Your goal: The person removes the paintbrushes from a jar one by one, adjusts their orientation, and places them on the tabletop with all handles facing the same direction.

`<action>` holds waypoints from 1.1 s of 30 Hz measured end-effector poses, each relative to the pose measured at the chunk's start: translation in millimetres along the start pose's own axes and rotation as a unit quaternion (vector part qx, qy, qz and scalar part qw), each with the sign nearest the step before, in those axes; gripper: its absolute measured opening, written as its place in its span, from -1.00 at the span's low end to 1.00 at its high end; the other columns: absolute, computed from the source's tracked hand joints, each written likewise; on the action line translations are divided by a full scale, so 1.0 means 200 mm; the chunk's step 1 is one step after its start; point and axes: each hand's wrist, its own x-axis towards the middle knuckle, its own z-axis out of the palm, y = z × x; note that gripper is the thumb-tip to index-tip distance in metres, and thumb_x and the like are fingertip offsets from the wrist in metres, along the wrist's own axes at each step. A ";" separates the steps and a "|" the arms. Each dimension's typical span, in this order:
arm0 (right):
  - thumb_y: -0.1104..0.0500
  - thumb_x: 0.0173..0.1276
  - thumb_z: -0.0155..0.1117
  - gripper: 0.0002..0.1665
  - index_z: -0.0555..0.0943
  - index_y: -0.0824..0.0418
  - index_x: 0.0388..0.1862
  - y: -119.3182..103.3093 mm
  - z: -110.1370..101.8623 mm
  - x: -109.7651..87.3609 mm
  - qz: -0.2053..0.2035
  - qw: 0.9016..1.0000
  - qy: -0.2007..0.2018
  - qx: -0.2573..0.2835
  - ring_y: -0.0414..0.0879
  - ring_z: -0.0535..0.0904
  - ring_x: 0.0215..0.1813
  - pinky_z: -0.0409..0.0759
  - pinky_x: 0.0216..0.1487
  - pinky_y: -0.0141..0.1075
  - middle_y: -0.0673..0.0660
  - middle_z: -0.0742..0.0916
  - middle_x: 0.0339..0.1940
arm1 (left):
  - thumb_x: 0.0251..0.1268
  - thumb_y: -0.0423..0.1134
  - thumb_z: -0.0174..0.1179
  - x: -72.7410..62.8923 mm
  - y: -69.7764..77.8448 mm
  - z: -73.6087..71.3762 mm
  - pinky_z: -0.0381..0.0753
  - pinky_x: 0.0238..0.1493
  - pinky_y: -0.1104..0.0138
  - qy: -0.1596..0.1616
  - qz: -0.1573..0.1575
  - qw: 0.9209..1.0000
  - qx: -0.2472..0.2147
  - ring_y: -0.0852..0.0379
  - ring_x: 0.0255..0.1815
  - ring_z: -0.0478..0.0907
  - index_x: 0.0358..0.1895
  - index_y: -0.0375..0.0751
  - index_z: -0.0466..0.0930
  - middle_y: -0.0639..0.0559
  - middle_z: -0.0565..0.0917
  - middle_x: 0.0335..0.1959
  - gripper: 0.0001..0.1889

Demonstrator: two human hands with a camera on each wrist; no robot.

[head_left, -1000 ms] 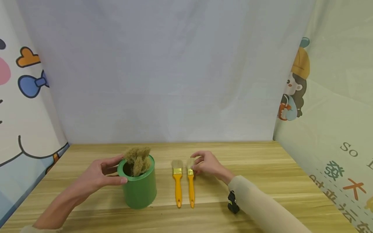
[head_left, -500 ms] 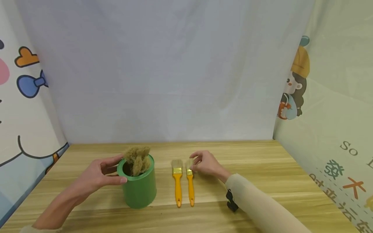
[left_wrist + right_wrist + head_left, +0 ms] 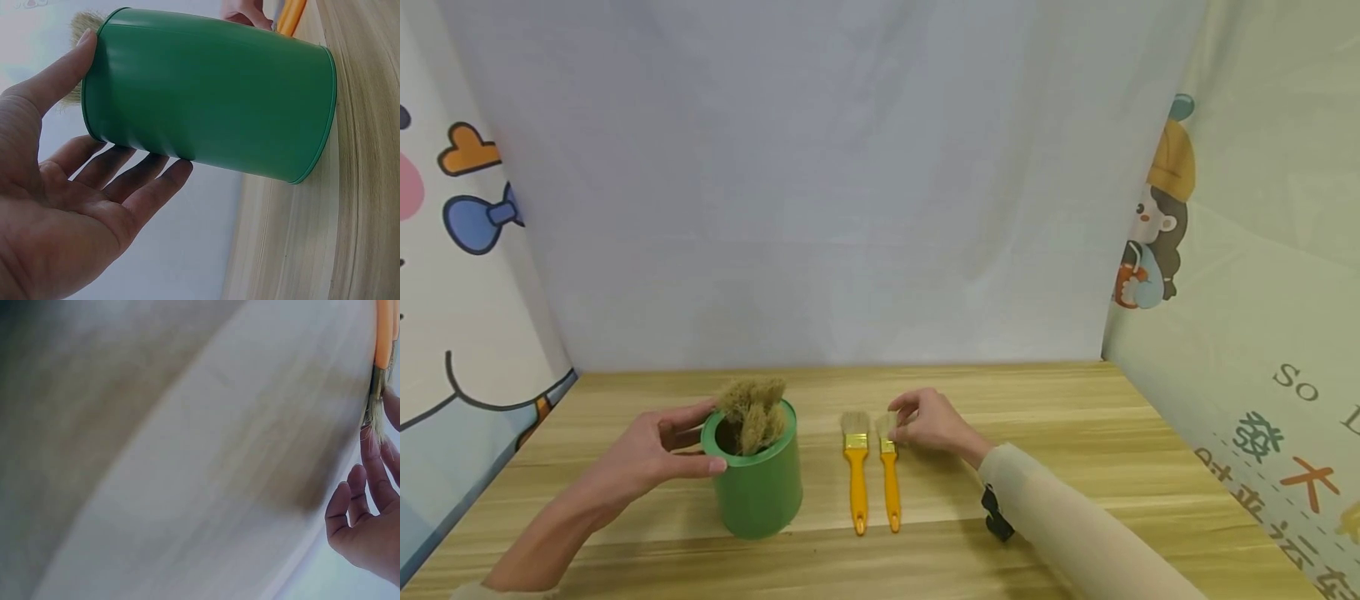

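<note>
My left hand point(image 3: 651, 450) holds a green can point(image 3: 762, 492) by its left side, thumb on the front of the rim and fingers round the back. In the left wrist view the fingertips point(image 3: 182, 170) touch the can's wall. A bushy tan tuft point(image 3: 758, 417), like dried grass heads, pokes out of its mouth. Two paintbrushes with yellow-orange handles lie side by side to the right, bristles pointing away. My right hand point(image 3: 931, 423) pinches the bristles of the narrower paintbrush point(image 3: 891, 483) between thumb and finger. The wider paintbrush point(image 3: 858, 479) lies just left of it.
All of this is on a wood-grain table point(image 3: 1045, 417). A pale grey curtain point(image 3: 850, 208) hangs behind the table's back edge. Printed cloths with cartoon figures stand at the left and right. A black strap point(image 3: 996, 512) shows at my right sleeve.
The narrower paintbrush's bristle end has shifted slightly left, towards the wider one, along with my right hand. My left hand and the can stay where they were.
</note>
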 end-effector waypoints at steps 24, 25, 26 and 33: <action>0.26 0.24 0.62 -0.53 0.75 0.36 0.12 0.00 -0.01 0.01 0.001 1.000 -0.004 -0.023 -0.15 0.62 -0.27 0.63 -0.13 -0.22 0.03 0.75 -0.28 | 0.42 -0.22 0.42 0.00 0.01 0.00 0.61 0.26 -0.09 -0.001 0.001 1.000 -0.006 -0.53 0.54 0.19 0.68 -0.37 0.04 -0.45 0.10 0.64 -0.06; 0.25 0.24 0.62 -0.53 0.75 0.36 0.12 0.00 -0.01 0.01 0.003 1.000 -0.005 -0.024 -0.14 0.62 -0.26 0.63 -0.12 -0.21 0.03 0.75 -0.28 | 0.41 -0.22 0.42 0.00 0.01 0.00 0.61 0.26 -0.09 -0.001 0.002 1.000 -0.006 -0.53 0.54 0.19 0.68 -0.38 0.04 -0.45 0.10 0.64 -0.06; 0.24 0.24 0.62 -0.52 0.75 0.36 0.13 0.00 -0.01 0.01 0.004 1.000 -0.007 -0.025 -0.13 0.62 -0.25 0.63 -0.11 -0.20 0.03 0.75 -0.28 | 0.41 -0.22 0.42 0.00 0.01 0.00 0.61 0.26 -0.09 -0.001 0.003 1.000 -0.006 -0.53 0.54 0.19 0.68 -0.38 0.04 -0.45 0.10 0.64 -0.06; 0.19 0.24 0.62 -0.45 0.73 0.32 0.19 -0.03 -0.06 0.00 0.011 0.999 -0.008 -0.038 -0.05 0.66 -0.13 0.65 -0.01 -0.10 0.08 0.77 -0.20 | 0.42 -0.22 0.42 0.00 0.02 0.00 0.61 0.26 -0.08 -0.003 0.001 1.000 -0.008 -0.53 0.54 0.19 0.68 -0.39 0.03 -0.46 0.09 0.64 -0.06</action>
